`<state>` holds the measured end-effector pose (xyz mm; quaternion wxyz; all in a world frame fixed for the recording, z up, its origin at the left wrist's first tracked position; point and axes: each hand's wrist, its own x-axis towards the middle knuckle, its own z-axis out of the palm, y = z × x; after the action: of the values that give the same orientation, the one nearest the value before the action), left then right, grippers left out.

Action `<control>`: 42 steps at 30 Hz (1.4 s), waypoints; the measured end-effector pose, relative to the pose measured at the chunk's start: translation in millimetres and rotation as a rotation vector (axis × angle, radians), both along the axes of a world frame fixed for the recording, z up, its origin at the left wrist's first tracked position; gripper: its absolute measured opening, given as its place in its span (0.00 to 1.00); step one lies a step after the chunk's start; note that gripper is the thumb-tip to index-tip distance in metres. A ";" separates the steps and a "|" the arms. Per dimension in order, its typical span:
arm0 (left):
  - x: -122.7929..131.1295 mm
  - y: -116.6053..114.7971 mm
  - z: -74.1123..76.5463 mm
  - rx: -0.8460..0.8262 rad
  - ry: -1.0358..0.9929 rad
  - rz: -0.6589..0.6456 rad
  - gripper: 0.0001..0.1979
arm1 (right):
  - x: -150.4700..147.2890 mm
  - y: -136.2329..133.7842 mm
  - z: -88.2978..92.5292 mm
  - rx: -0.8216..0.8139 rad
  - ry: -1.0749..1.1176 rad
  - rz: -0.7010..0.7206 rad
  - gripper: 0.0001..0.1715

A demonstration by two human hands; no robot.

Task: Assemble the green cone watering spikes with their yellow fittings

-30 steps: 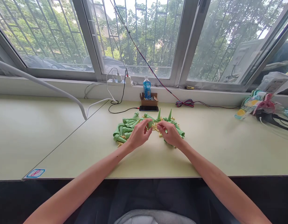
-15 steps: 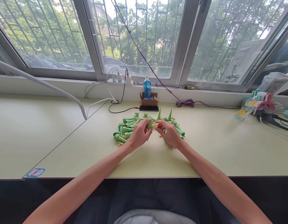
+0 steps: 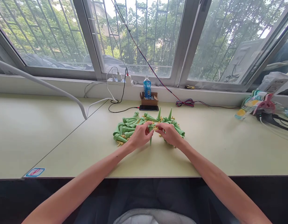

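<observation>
From here, the left hand (image 3: pixel 142 134) pinches a green spike (image 3: pixel 150 128) point-down between the left pile (image 3: pixel 128 128) and right pile (image 3: pixel 179 130), apparently to steady its head beside the yellow piece (image 3: pixel 155 128) pinched in the right hand (image 3: pixel 169 133).

Smooth green plastic here, softly matt across the spikes (image 3: pixel 121 138), and yellow plastic on the little pegs (image 3: pixel 120 143) among them! Underneath, a smooth tabletop (image 3: pixel 88 149) with a satiny sheen. Far side now: glossy black phone (image 3: pixel 149 108), dull brown cardboard box (image 3: pixel 150 102), shiny plastic bottle (image 3: pixel 147 87); far right, crinkled translucent plastic bag (image 3: pixel 276 82).
</observation>
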<state>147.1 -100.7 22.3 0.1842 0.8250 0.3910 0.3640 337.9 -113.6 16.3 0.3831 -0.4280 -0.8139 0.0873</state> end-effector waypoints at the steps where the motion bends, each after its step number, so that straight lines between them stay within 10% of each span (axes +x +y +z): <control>1: 0.0 -0.4 0.2 -0.005 0.001 0.003 0.17 | 0.0 -0.2 0.1 0.000 -0.001 0.000 0.05; 42: -2.8 6.1 -14.5 -0.089 0.133 -0.044 0.15 | 4.6 1.4 -3.9 -0.050 -0.219 0.024 0.06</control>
<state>144.3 -94.5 7.8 0.2023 0.8467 0.3999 0.2867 342.5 -112.2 12.4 0.2800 -0.4349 -0.8534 0.0649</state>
